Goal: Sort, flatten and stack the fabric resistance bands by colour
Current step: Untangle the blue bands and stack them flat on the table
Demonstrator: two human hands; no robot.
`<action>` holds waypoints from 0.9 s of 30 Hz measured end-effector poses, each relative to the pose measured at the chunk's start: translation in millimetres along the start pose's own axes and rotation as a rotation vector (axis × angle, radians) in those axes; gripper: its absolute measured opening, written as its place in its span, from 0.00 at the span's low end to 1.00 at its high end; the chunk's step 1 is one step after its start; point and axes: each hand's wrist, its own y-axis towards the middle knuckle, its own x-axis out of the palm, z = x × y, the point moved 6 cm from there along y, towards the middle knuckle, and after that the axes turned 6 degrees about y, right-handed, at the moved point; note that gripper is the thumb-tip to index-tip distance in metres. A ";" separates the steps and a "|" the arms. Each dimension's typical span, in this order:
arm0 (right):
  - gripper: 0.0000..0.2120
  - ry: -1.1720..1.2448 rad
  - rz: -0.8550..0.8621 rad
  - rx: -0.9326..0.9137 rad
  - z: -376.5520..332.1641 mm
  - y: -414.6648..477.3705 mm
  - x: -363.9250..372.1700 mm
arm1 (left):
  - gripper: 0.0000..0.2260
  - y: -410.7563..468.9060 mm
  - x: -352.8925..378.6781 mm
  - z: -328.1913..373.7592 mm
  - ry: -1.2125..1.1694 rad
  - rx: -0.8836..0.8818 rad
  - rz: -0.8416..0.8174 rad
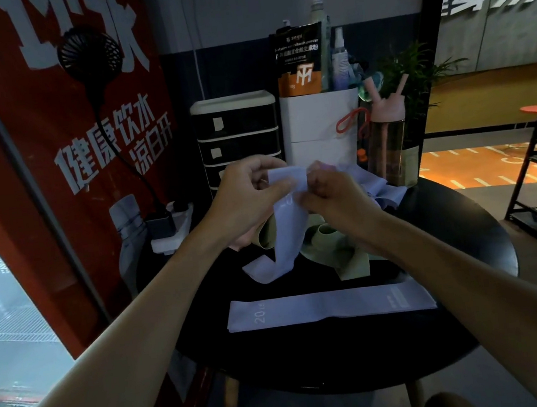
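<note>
Lavender held band (288,224): raised above the middle of the round black table (466,247), lower end trailing onto the top. Left hand (246,192) pinches its upper edge between thumb and curled fingers. Right hand (333,196) pinches the same edge just beside it. Both are closed on the cloth.

Flat band (330,305), also lavender and marked 20, lies smoothed at 6 o'clock on the table. Green bands (329,250) sit tangled at centre, touching the held band's 3 o'clock side. Loose lavender bands (385,186) are heaped at 1 o'clock.

Handling, judged: light, limp woven loop that drapes and twists under its own weight. Looks grippy rather than slick, not fragile, probably some stretch. Best taken at the two folded ends of the loop, one per hand, and pulled gently taut so both layers lie together. Then lower it onto the flat band with edges matched.
</note>
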 end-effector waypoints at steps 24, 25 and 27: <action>0.07 0.273 -0.202 0.278 47.9 -45.1 -18.6 | 0.05 3.9 -55.3 -47.5 -0.284 -0.229 0.511; 0.06 0.273 -0.208 0.286 50.9 -50.7 -23.6 | 0.04 -0.2 -54.5 -53.1 -0.289 -0.246 0.524; 0.06 0.245 -0.209 0.313 57.7 -61.8 -35.7 | 0.05 -10.5 -52.2 -64.1 -0.306 -0.290 0.551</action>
